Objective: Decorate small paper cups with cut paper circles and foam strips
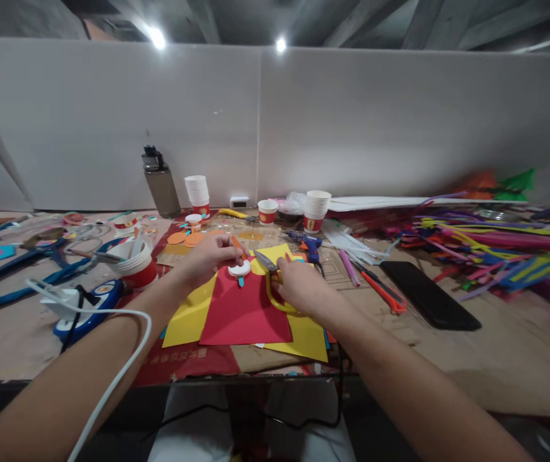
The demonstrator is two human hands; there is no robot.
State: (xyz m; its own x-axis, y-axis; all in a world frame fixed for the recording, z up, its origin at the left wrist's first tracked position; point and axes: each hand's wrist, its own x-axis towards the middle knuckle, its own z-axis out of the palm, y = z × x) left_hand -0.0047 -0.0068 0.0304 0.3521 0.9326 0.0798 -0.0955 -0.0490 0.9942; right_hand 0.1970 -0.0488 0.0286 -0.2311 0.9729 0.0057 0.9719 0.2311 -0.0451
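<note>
My left hand (210,258) pinches a small orange piece (239,247) between thumb and fingertips, above the red paper. My right hand (296,279) is wrapped round the yellow handles of a pair of scissors (266,261), whose blades point up and left toward the orange piece. Under the hands, a red sheet (248,314) lies over yellow sheets (308,339). A small white round piece (239,269) with a teal tab rests at the top of the red sheet, just below the orange piece.
Orange discs (194,239), paper cup stacks (317,208) and a blue glue gun (311,247) lie beyond the paper. At right are a red-handled cutter (383,292), black phone (429,295) and colourful strips (500,240). A power strip (89,311) and cup stack (136,263) stand left; a white cable (125,369) crosses my left forearm.
</note>
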